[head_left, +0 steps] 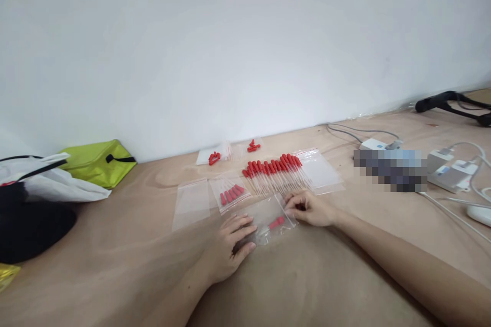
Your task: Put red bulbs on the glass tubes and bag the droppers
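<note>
A clear zip bag (251,209) lies flat on the table with a red-headed stick (276,222) inside it. My left hand (233,245) rests on the bag's left end, fingers spread. At the right end, the thumb and fingers of my right hand (309,208) pinch the bag's edge near its opening. Just beyond lies a row of red-headed sticks (272,171) with thin pale shafts. Another zip bag (230,194) holding several of these sticks is behind my left hand. Left of it is a flat zip bag (192,203) with nothing visible inside.
Filled bags (215,157) with red heads lie near the wall, and another clear bag (324,171) lies right of the row. A green pouch (99,161) and a black cap (34,230) sit left. Power strips (454,173) with cables and a black stand (441,101) occupy the right.
</note>
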Tool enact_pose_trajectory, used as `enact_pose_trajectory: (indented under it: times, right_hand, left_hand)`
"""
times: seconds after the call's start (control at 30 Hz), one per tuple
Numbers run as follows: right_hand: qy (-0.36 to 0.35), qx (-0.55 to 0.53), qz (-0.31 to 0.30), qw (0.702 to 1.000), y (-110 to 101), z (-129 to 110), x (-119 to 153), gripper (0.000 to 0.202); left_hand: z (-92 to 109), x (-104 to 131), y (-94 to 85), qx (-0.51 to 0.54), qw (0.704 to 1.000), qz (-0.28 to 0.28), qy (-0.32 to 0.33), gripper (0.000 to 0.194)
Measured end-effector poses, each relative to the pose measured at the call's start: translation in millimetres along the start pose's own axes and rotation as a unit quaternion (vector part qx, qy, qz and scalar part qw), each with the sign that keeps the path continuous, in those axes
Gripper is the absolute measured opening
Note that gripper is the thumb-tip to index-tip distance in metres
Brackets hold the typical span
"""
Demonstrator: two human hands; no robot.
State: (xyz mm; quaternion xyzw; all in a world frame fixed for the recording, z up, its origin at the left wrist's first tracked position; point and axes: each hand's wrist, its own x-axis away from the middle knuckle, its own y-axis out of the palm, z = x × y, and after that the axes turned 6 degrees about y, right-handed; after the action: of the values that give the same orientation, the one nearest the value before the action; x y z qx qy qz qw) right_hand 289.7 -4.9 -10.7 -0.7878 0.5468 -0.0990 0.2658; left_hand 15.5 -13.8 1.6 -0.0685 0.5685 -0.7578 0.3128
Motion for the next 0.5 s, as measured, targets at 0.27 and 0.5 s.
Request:
enact_pose_trajectory:
  times: [0.27,0.5]
  right_hand:
    - [0.191,0.247,0.179,0.933,-21.0,-3.7,-58.9,0.019]
    - [0.28,0.279,0.2,0.897,-11.6,-6.2,-115.2,0.02]
  left_hand:
    - [1.0,-2.4,0.9,0.002,1.0,0.02,0.012,0.026]
    - [1.6,-1.6,-0.1,-0.009,1.0,0.008,0.017,0.028]
